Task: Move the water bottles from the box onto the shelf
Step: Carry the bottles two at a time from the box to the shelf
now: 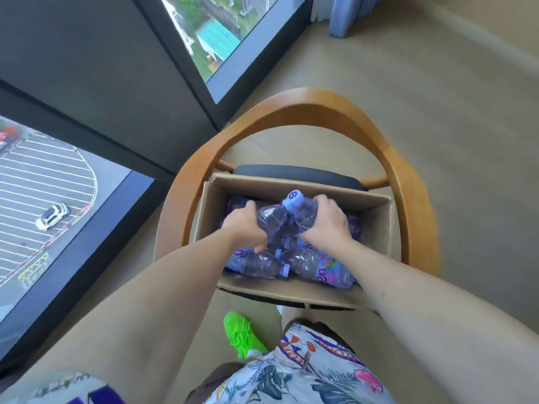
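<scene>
— So, what have the hands got hold of?

— Each grips 1 clear plastic water bottle. The left hand [243, 225] wraps the left bottle [271, 218], and the right hand [328, 221] wraps the right bottle with the light blue cap [303, 209]. Both bottles tilt together, touching near their tops.

— Where are they?

— Inside the open brown cardboard box [291, 290], just above the other bottles. At least 2 more purple-labelled bottles [319, 265] lie flat on the box floor, near the front wall.

— And the box?

— It sits on the dark cushioned seat [297, 173] of a curved wooden armchair [320, 107], beside tall dark-framed windows [186, 91]. A bright green shoe [240, 330] stands on the beige floor [437, 97] in front.
</scene>
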Demonstrator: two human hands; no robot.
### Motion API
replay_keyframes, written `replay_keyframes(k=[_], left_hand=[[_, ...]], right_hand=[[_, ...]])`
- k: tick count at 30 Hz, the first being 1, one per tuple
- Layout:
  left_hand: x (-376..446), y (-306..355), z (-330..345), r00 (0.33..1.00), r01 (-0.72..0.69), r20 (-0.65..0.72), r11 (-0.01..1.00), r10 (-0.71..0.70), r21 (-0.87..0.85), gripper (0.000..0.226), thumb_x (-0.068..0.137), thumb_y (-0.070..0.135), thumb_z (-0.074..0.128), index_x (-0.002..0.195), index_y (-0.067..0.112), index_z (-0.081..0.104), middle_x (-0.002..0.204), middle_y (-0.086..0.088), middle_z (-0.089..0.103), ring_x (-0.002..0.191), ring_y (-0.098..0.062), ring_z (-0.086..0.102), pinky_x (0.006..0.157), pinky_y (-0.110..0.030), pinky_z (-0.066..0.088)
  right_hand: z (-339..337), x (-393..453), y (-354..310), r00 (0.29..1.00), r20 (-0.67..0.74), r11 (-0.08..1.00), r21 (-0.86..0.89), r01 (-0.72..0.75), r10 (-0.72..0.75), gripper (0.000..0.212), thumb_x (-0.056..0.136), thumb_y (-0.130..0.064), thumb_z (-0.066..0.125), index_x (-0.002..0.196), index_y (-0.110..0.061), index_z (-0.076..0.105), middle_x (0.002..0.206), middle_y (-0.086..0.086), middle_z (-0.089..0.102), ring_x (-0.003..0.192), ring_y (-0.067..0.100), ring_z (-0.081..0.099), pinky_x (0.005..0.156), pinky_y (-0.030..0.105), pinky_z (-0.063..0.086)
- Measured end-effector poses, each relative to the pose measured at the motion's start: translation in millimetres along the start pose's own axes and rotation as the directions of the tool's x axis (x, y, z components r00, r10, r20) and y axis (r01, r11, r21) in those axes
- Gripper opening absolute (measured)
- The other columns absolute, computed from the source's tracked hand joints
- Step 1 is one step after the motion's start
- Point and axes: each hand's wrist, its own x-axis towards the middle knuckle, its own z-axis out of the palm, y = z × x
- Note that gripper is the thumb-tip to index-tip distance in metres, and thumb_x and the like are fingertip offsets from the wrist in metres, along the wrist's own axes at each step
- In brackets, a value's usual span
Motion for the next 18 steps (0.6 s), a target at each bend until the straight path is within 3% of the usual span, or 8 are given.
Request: replay_keyframes(k=[3,6,8,10,12,15,18], left_hand=[[-29.4,-11.0,-20.7,0.997,0.048,-0.037,0.955,-0.062,-0.292,0.066,0.049,0.018,0.083,0.103,0.018,0.046,0.097,-0.003,0.062,0.083,-0.017,0.060,0.061,-0.032,0.053],[-64.6,-27.5,-44.9,0.992,0.039,-0.083,0.855,-0.096,-0.517,0.060,0.047,0.020,0.082,0.099,0.023,0.053,0.098,-0.002,0.066,0.089,-0.018,0.064,0.070,-0.034,0.057],[-92.9,-42.6,-57.8,0.984,0.009,-0.130,0.758,-0.123,-0.652,0.057,0.048,0.016,0.081,0.099,0.021,0.057,0.096,-0.003,0.068,0.086,-0.020,0.067,0.064,-0.031,0.056],[-124.1,-61.6,-65.6,0.970,-0.013,-0.161,0.628,-0.180,-0.778,0.062,0.047,0.010,0.080,0.105,0.013,0.059,0.097,-0.010,0.071,0.082,-0.025,0.071,0.062,-0.035,0.059],[-158.6,-86.3,-67.9,0.957,-0.051,-0.184,0.499,-0.223,-0.865,0.063,0.043,0.007,0.075,0.104,0.006,0.062,0.099,-0.018,0.072,0.082,-0.034,0.073,0.075,-0.047,0.063],[-215.9,-132.9,-59.8,0.939,-0.129,-0.223,0.336,-0.260,-0.933,0.061,0.044,0.004,0.071,0.104,-0.004,0.066,0.095,-0.025,0.070,0.085,-0.041,0.072,0.087,-0.060,0.059],[-281.1,-185.7,-40.6,0.890,-0.212,-0.265,0.179,-0.371,-0.961,0.033,0.053,0.002,0.070,0.086,0.003,0.065,0.079,-0.022,0.065,0.066,-0.034,0.067,0.070,-0.043,0.058]], right_hand=[[-15.6,-1.7,-39.3,0.998,0.048,0.989,0.142,-0.035,0.029,0.072,0.052,-0.027,0.089,0.111,-0.022,0.047,0.101,-0.005,0.057,0.090,0.019,0.053,0.071,0.031,0.040],[-27.7,-10.4,-86.8,0.994,0.108,0.955,0.295,-0.027,-0.005,0.087,0.043,-0.028,0.093,0.115,-0.018,0.047,0.104,0.000,0.061,0.095,0.022,0.058,0.072,0.034,0.046],[-31.3,-25.2,-120.1,0.987,0.144,0.921,0.388,0.008,-0.069,0.087,0.038,-0.029,0.092,0.111,-0.018,0.045,0.103,0.001,0.060,0.092,0.018,0.059,0.069,0.035,0.047],[-28.9,-44.9,-151.8,0.970,0.190,0.853,0.520,0.032,-0.152,0.079,0.042,-0.020,0.090,0.108,-0.017,0.047,0.102,0.004,0.065,0.088,0.017,0.065,0.065,0.033,0.052],[-20.0,-68.6,-182.3,0.930,0.262,0.766,0.642,0.030,-0.256,0.067,0.051,-0.007,0.087,0.110,-0.006,0.056,0.100,0.014,0.072,0.085,0.028,0.074,0.068,0.037,0.061],[-2.6,-117.0,-224.1,0.841,0.368,0.675,0.738,-0.005,-0.396,0.025,0.069,-0.002,0.080,0.091,-0.001,0.069,0.084,0.021,0.071,0.066,0.030,0.073,0.063,0.036,0.061],[25.3,-175.4,-258.8,0.703,0.544,0.626,0.759,-0.180,-0.458,0.010,0.089,-0.017,0.070,0.087,-0.013,0.062,0.071,0.009,0.062,0.057,0.023,0.064,0.058,0.032,0.056]])
